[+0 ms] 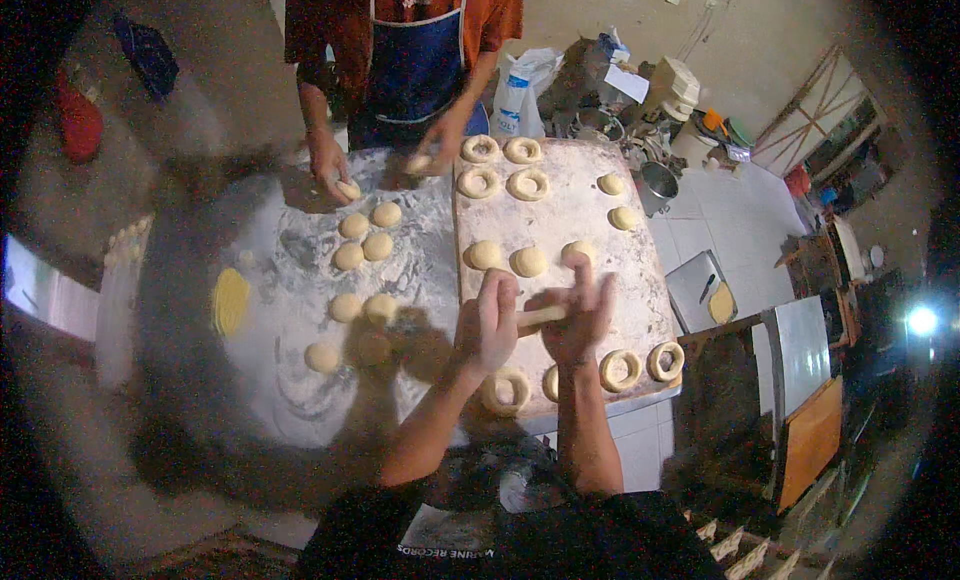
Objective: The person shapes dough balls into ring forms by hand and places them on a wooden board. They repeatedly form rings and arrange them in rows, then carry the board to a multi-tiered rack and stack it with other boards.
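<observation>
Above the floured board (560, 220), a pale piece of dough (541, 317) stretches between my two hands. My left hand (488, 325) has its fingers drawn together around the left end. My right hand (582, 320) holds the other end, some fingers raised and apart, slightly blurred. Just beyond my hands lie several dough balls, among them a middle one (528, 262) and one (578, 252) partly behind my right fingers. Dough rings line the near edge, such as the ring (506, 391) by my left wrist and another ring (620, 370). My right forearm partly covers one ring.
Across the table (270, 380), a person in a blue apron (415, 70) handles dough with both hands. More dough balls (378, 246) sit on the floured left side, near a yellow flattened mass (230, 302). At right stand a metal pot (658, 185) and a tray (690, 280) holding a knife.
</observation>
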Tool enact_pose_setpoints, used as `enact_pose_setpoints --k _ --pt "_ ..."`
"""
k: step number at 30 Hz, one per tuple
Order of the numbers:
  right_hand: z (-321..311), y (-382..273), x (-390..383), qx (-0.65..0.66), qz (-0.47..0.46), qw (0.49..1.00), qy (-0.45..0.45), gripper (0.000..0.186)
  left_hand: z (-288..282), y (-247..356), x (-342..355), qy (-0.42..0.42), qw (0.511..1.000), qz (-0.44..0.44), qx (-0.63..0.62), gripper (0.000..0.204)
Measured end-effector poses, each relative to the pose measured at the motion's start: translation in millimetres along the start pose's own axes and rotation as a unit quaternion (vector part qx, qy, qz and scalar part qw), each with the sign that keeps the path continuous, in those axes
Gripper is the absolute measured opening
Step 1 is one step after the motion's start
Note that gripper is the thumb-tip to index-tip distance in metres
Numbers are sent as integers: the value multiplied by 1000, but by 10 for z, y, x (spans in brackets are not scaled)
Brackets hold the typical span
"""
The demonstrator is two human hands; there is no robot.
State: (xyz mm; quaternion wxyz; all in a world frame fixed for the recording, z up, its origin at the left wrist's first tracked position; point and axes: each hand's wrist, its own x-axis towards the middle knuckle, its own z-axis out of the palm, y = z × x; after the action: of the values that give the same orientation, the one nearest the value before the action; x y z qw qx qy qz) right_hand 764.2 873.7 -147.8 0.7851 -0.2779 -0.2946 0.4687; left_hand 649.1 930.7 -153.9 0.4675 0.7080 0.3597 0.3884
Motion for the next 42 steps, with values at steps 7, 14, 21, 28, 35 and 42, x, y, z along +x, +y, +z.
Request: enact_pose_setpoints --k 7,14,21,28,35,42 --pt "-324 -265 51 -27 68 992 106 72 411 -154 52 38 997 19 59 18" --pt "-587 -251 229 -113 294 949 15 53 405 -557 144 -31 970 -19 241 45" --pt "-1047 532 350 -622 95 775 -58 71 178 -1143 253 69 935 -198 286 76" --pt "-1013 643 138 -756 85 641 -103 58 230 -887 -56 -50 895 -240 373 84" --pt "-1256 568 288 -694 121 709 -24 50 227 -1000 127 -33 945 -144 291 70" --pt "-1665 807 980 -678 60 733 -22 39 381 -1402 903 4 936 0 353 48"
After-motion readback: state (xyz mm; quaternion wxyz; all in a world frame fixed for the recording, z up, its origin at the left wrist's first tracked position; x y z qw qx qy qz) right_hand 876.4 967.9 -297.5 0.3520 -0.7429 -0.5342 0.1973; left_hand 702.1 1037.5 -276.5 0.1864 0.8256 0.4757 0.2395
